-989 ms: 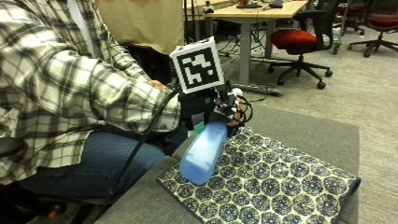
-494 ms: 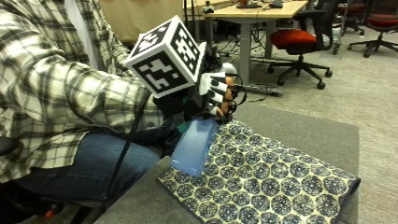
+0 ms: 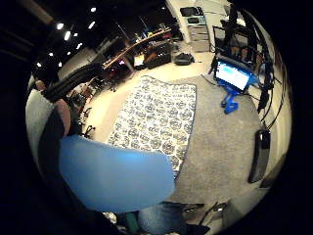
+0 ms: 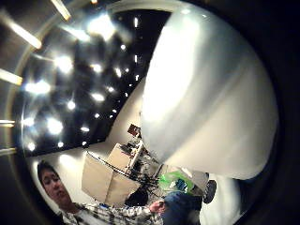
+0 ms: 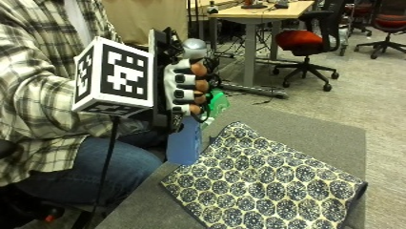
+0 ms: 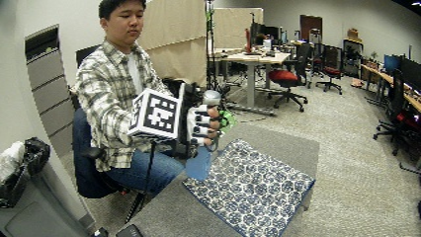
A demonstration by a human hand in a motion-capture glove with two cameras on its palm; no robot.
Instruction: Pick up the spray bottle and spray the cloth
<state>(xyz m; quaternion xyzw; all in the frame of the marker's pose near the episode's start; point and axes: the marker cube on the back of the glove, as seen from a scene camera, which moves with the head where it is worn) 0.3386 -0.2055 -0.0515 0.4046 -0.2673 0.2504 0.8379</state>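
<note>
The gloved right hand point(image 5: 185, 90) had its fingers point(image 5: 180, 93) curled around the upper part of the spray bottle point(image 5: 185, 141), so it was clamped on it. The bottle was in the air, lifted off the table point(image 5: 298, 131), with its pale blue body hanging down below the hand and a grey rounded top showing above the fingers. It hung near the edge of the patterned cloth point(image 5: 269, 183) that lay closest to the person, just above or beside that edge; the little finger side palm view showed the blue body close to the palm and the cloth point(image 3: 156, 117) spread flat on the grey table beyond it.

In my judgement the picking up was done and the spraying was the step in hand. I could not tell from these views where the nozzle pointed, or if a finger was on the trigger. To do it well, the hand should turn the bottle so that the nozzle faces down and forward to the middle of the cloth, not to the bare table beside it. It should hold the bottle above the cloth, apart from it, before pressing the trigger. The cloth was flat and open, so no other hand seemed needed to hold it.
</note>
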